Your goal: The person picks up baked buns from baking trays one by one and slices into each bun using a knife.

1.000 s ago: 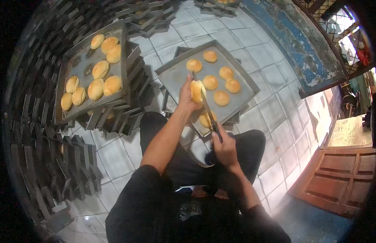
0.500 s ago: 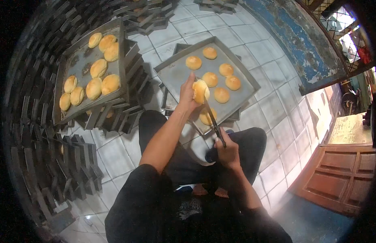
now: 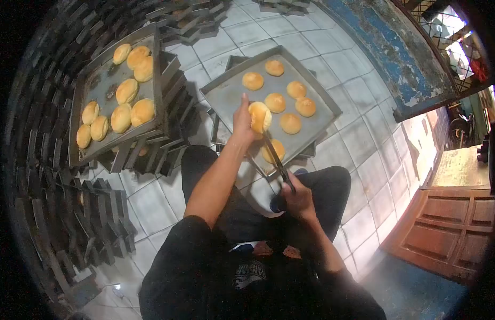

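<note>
Head view, one held bun, one held knife

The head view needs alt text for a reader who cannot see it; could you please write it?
A person's left hand holds a golden bun while the right hand holds a knife pointed toward it, near a metal tray with seven more buns. A second tray with nine buns stands to the left, above a tiled floor.

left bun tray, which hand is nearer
Left: the left hand, gripping a bun, is right of the tray; the right hand, holding the knife, is farther right and lower.
</note>
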